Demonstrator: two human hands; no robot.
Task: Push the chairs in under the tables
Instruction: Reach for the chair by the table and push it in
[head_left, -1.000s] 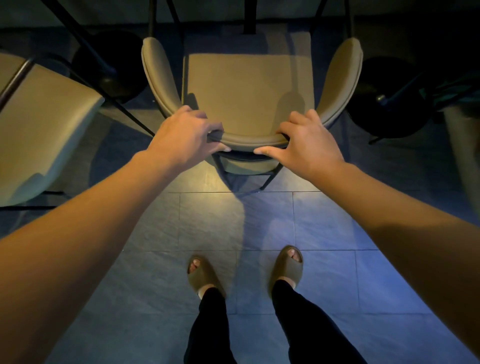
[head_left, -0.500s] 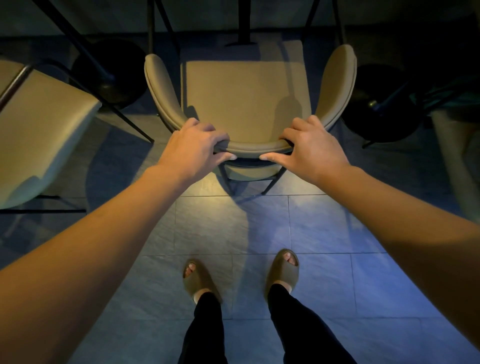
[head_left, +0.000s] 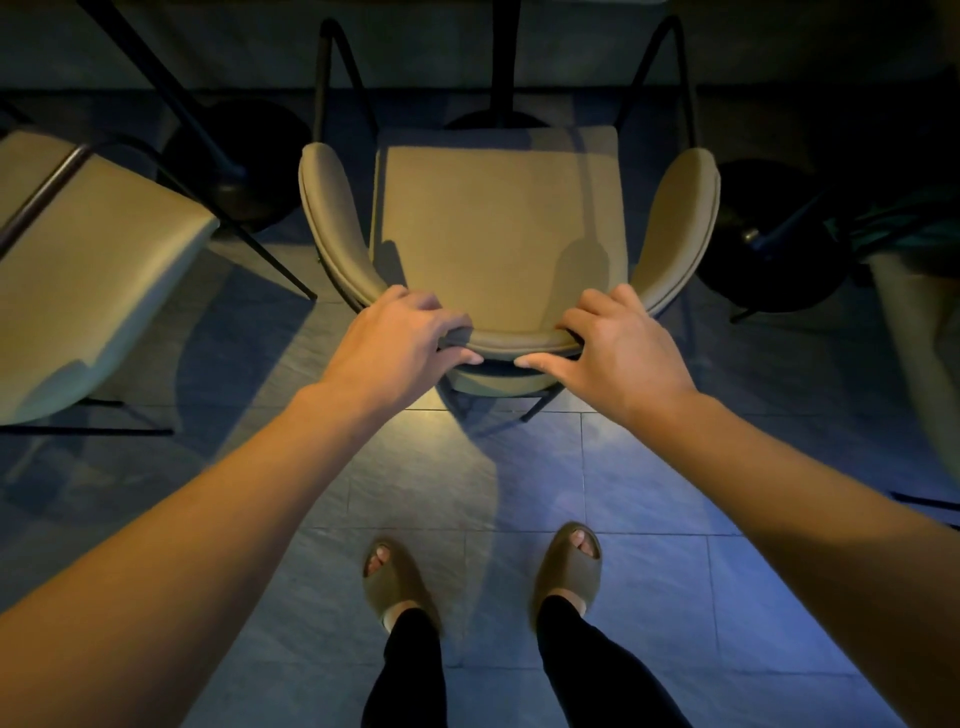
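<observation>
A tan upholstered chair (head_left: 498, 218) with a curved backrest and thin black legs stands straight ahead of me, seat facing away. My left hand (head_left: 400, 343) grips the top of the backrest left of centre, fingers curled over the rim. My right hand (head_left: 618, 343) grips the same rim right of centre. Beyond the chair a black table post (head_left: 501, 62) rises from a round base; the tabletop itself is out of view. The room is dim.
A second tan chair (head_left: 98, 270) sits tilted at the left. Round black table bases lie at the upper left (head_left: 244, 150) and at the right (head_left: 769, 244). Part of another chair (head_left: 924, 332) shows at the right edge. My sandalled feet (head_left: 483, 577) stand on grey floor tiles.
The chair has slid back toward me, away from the table post, with both hands still on its backrest. My feet have shifted slightly back.
</observation>
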